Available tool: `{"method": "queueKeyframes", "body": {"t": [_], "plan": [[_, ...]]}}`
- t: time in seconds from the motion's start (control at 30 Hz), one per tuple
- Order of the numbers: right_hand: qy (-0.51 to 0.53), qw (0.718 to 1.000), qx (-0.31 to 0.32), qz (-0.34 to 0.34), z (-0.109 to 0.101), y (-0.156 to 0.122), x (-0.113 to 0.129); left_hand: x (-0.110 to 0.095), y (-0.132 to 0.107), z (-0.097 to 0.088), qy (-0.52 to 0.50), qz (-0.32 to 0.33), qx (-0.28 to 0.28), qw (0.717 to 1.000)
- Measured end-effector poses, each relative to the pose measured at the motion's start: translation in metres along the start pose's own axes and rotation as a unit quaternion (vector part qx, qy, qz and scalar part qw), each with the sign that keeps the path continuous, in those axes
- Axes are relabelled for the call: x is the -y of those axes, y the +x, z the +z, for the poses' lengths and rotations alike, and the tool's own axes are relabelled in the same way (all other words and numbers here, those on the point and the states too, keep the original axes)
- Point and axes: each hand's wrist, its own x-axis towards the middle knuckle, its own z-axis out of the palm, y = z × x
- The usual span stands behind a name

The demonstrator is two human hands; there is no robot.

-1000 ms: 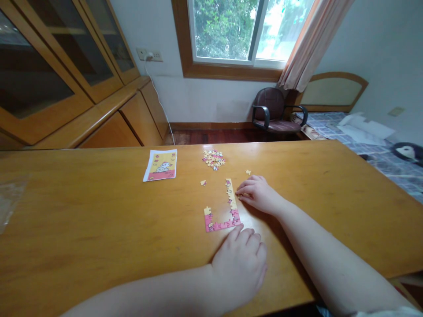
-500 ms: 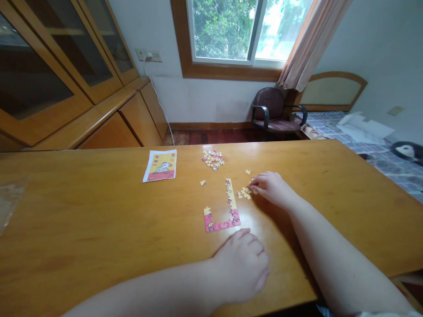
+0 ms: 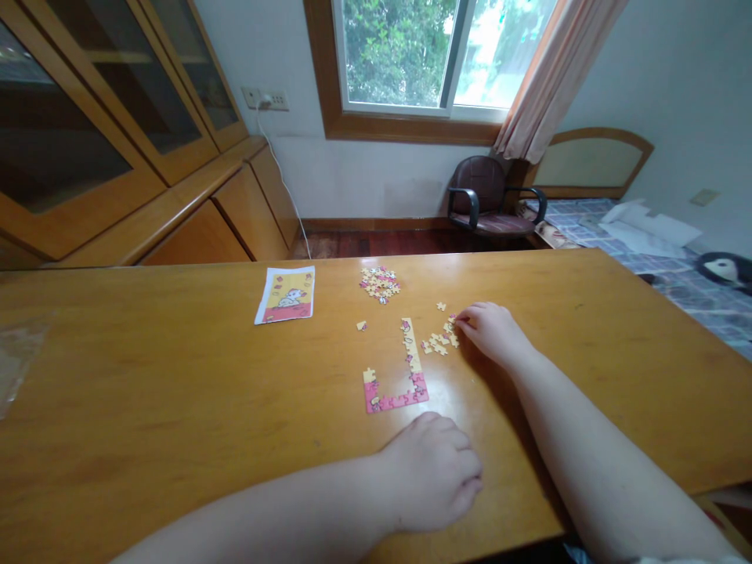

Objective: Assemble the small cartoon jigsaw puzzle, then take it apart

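Observation:
My right hand reaches to the small group of loose puzzle pieces, fingertips pinched at the group's right edge on a piece that they mostly hide. Left of it lies the partly joined puzzle border, pink along the bottom, with a long yellow right side and a short left side. My left hand rests curled on the table just below that border, its fingers folded under and showing nothing in them. One yellow piece lies apart above the border, and another single piece sits above the loose group.
A heap of puzzle pieces lies near the table's far edge. Left of it is a picture card showing a white animal on yellow and pink. Clear plastic lies at the far left of the wooden table. A chair stands beyond.
My right hand has shifted slightly right and away, uncovering several loose pieces that its fingers were over. My left hand has barely moved.

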Motion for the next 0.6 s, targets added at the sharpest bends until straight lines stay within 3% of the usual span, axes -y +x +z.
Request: {"method": "queueKeyframes", "body": {"t": [0.17,0.33,0.4,0.5,0.6], "plan": [[0.050,0.996,-0.070,0.021,0.009,0.004,0.005,-0.005,-0.003,-0.009,0.107,-0.014,-0.042,0.993],[0.098,0.990,-0.103,0.005,0.022,0.009,0.004,0.001,0.000,-0.041,0.170,-0.154,-0.082,0.970],[0.111,0.988,-0.107,0.001,0.027,0.012,0.002,0.017,0.000,-0.063,0.177,-0.219,-0.083,0.956],[0.128,0.986,-0.107,0.018,0.032,0.017,-0.003,0.059,-0.008,-0.094,0.166,-0.279,-0.101,0.940],[0.155,0.980,-0.117,0.053,0.037,0.022,-0.007,0.109,-0.028,-0.107,0.109,-0.352,-0.195,0.909]]}}
